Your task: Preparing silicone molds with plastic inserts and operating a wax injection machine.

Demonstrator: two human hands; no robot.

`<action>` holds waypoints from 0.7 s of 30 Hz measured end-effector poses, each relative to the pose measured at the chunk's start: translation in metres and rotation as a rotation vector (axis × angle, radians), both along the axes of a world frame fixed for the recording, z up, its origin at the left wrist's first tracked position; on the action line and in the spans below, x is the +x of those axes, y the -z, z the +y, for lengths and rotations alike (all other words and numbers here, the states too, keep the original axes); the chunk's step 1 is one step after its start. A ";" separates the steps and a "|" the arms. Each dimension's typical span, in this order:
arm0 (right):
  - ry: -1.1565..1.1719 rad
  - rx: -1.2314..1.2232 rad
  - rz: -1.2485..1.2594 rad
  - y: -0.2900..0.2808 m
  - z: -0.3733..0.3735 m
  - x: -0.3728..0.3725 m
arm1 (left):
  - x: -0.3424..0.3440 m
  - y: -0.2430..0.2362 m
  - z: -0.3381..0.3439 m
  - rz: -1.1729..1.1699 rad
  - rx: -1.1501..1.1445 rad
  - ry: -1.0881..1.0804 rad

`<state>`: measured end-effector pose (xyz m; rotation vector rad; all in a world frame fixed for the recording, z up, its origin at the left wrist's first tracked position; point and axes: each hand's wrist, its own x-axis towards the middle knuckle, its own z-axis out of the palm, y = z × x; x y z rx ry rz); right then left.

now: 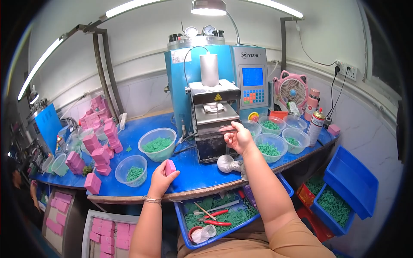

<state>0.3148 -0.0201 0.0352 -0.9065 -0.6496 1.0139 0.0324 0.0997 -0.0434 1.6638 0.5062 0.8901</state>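
My left hand grips a pink block above the front of the blue worktop. My right hand is raised at the front of the dark lower section of the press, index finger stretched out and the others loosely curled, with no object visible in it. Above it, a small metal piece sits in the press. A pale round cloth pouch lies below my right hand. Bowls of green wax pieces stand on both sides of the press.
Pink block stacks stand left. A fan, spray can and bottle stand back right. Below are a blue tray with tools, stacked bins and trays of pink blocks. Another person is at far left.
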 end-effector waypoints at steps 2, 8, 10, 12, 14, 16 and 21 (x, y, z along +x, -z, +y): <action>0.024 0.001 -0.003 0.001 0.000 0.001 | 0.002 0.001 0.002 -0.011 -0.010 0.001; -0.001 0.022 -0.034 0.000 0.002 0.006 | 0.002 -0.004 0.000 0.016 -0.047 -0.044; 0.004 0.026 -0.028 0.000 0.004 0.009 | 0.004 -0.003 0.002 0.043 -0.025 -0.050; 0.024 0.021 -0.026 0.001 0.006 0.007 | 0.003 0.002 0.005 0.023 -0.004 -0.046; 0.043 0.025 -0.028 0.001 0.006 0.005 | 0.003 0.004 0.006 -0.004 0.018 -0.041; 0.040 0.019 -0.026 0.002 0.006 0.004 | 0.002 0.001 0.005 0.028 0.025 -0.055; 0.042 0.034 -0.051 0.005 0.005 0.004 | 0.001 0.000 0.001 0.020 0.020 -0.045</action>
